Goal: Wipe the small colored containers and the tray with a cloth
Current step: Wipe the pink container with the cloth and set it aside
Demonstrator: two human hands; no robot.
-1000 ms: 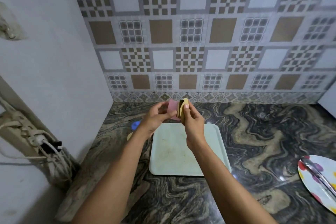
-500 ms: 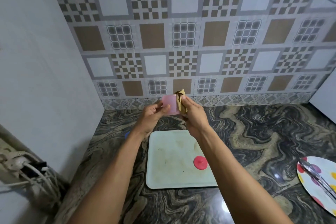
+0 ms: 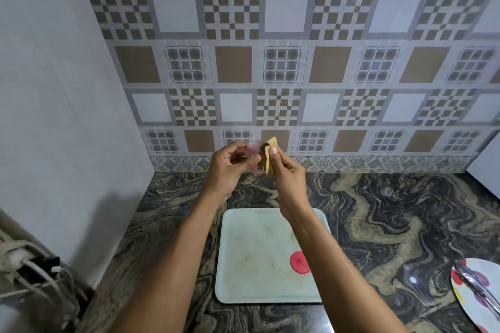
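Observation:
My left hand (image 3: 228, 167) grips a small translucent pink container (image 3: 253, 154), blurred and partly hidden by the fingers, held up in front of the tiled wall. My right hand (image 3: 286, 173) pinches a folded tan cloth (image 3: 267, 157) against the container's right side. Below my forearms a pale green rectangular tray (image 3: 251, 257), smudged with brown marks, lies on the marbled counter. A round red lid (image 3: 299, 262) rests on the tray's right part, half covered by my right forearm.
A spotted plate (image 3: 460, 286) with metal tongs (image 3: 476, 286) on it sits at the counter's right edge. A white wall stands on the left, with a power strip and tangled cables (image 3: 29, 276) at its foot. The marbled counter (image 3: 392, 224) runs right of the tray.
The view has tilted up and both hands have risen higher in front of the wall. The pink container has turned in my left hand while the cloth stays pressed to it.

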